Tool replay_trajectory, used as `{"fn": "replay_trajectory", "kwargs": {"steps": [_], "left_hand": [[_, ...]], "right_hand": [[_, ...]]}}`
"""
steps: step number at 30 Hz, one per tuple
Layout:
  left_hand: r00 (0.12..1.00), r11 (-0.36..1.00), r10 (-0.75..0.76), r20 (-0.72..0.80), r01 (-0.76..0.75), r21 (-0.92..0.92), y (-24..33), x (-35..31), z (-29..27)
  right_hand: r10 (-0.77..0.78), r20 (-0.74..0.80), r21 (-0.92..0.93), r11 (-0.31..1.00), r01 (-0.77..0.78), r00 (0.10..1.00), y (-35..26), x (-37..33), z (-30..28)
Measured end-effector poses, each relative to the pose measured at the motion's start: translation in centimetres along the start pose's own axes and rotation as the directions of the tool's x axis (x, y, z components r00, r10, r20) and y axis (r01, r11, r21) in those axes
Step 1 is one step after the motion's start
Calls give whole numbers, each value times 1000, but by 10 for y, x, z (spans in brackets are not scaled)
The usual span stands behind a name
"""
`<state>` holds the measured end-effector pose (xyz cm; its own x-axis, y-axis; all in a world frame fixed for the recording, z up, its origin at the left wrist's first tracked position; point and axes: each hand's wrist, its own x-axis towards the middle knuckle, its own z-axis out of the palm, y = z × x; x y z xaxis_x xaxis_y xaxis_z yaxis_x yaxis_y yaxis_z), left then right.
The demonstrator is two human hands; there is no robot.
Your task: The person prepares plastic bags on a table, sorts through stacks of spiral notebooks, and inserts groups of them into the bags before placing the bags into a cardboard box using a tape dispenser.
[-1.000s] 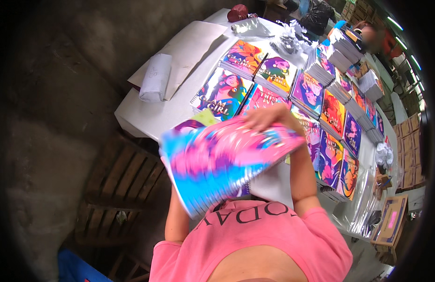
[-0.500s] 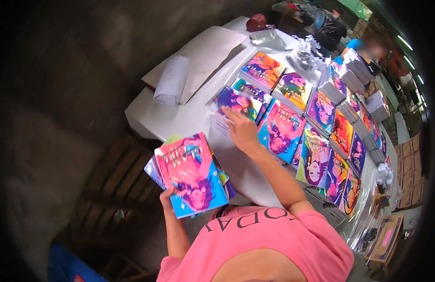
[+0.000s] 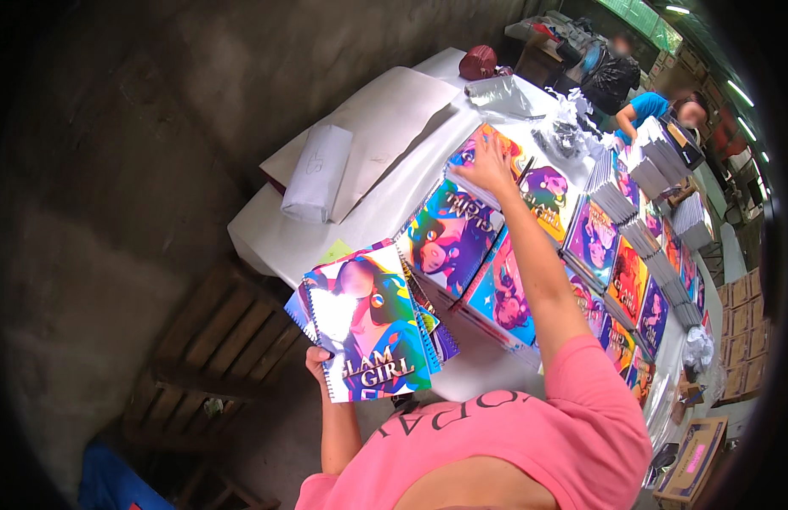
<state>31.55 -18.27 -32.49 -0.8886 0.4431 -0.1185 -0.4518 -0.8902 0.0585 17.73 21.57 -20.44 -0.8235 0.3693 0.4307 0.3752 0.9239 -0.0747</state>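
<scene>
Against my body, my left hand [image 3: 318, 364] grips a fanned bundle of spiral notebooks [image 3: 372, 327]. The top one has a white, green and blue cover with a figure on it; other covers stick out at its sides. My right arm stretches over the table to the far stacks. There my right hand [image 3: 492, 170], fingers spread, rests on an orange notebook [image 3: 521, 153]. Nearer stand stacks topped by a purple and green notebook [image 3: 452, 242] and a pink and blue notebook [image 3: 498, 289], partly behind my forearm.
On the white table [image 3: 262, 229] lie a large paper sheet [image 3: 385, 119] and a white wrapped roll [image 3: 317, 174]. More notebook stacks [image 3: 623, 263] fill the right side. Crumpled plastic [image 3: 568, 127] lies at the back. Beyond, a person in blue [image 3: 649, 110] bends over. A wooden slatted chair [image 3: 215, 340] stands left.
My right hand has moved farther from me, from the purple and green stack to the orange one. A white, green and blue notebook now covers the pink one atop my left hand's bundle.
</scene>
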Motion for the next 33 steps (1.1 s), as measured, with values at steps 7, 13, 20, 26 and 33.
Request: {"fn": "replay_trajectory", "kwargs": {"steps": [7,13,20,26,33], "left_hand": [[999,993,-7,37,2,118,-17,33,81],[937,953,-279,212,297,-62,-51,65,76],[880,896,-440,181,418,150,-78,57,57],[817,837,-546,184,542,79,-101,61,20],[851,858,-510,127,495,136,-126,68,65]], "right_hand": [[86,-51,657,753,-31,995,2,-25,-23],[-765,-70,992,11,122,640,-4,-67,-88],[43,121,172,983,-63,992,114,-63,-24],[203,3,333,923,-193,979,124,-108,-35],[-405,76,121,911,395,911,-22,-207,-209]]}}
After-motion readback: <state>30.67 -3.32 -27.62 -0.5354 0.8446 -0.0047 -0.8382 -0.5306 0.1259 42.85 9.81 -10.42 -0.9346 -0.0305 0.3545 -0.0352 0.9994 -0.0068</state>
